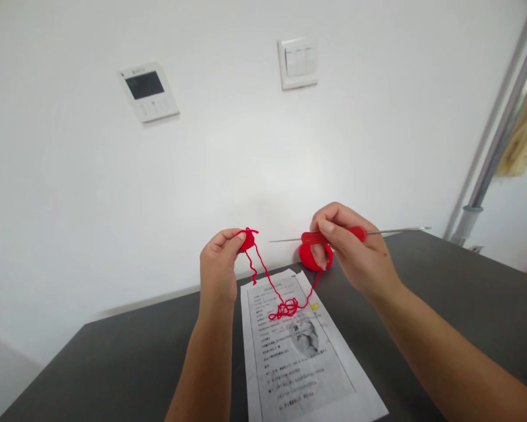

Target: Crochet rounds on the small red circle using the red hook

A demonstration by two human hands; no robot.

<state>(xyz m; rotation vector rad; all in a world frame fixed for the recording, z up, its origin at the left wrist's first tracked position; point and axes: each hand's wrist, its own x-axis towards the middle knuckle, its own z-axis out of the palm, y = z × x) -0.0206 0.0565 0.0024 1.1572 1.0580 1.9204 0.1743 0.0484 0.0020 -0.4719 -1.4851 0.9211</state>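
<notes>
Between thumb and fingers, my left hand (pixel 221 252) pinches a small red crocheted piece (pixel 247 241). A short crinkled yarn tail hangs from it, and a longer red strand runs down to a loose tangle of yarn (pixel 285 308) on the printed sheet (pixel 263 363). My right hand (pixel 355 252) is closed around the red handle of a crochet hook (pixel 312 238), whose thin metal shafts stick out at both ends. The left shaft points toward the crocheted piece, apart from it. Behind my right hand sits a red ball of yarn (pixel 308 258), partly hidden, joined by yarn to the tangle.
A dark table (pixel 157 346) stands against the white wall. A small yellow ring (pixel 315 306) lies at the sheet's right edge. On the wall are an intercom panel (pixel 151 94) and a light switch (pixel 299 63). A metal pole (pixel 500 140) rises at the right.
</notes>
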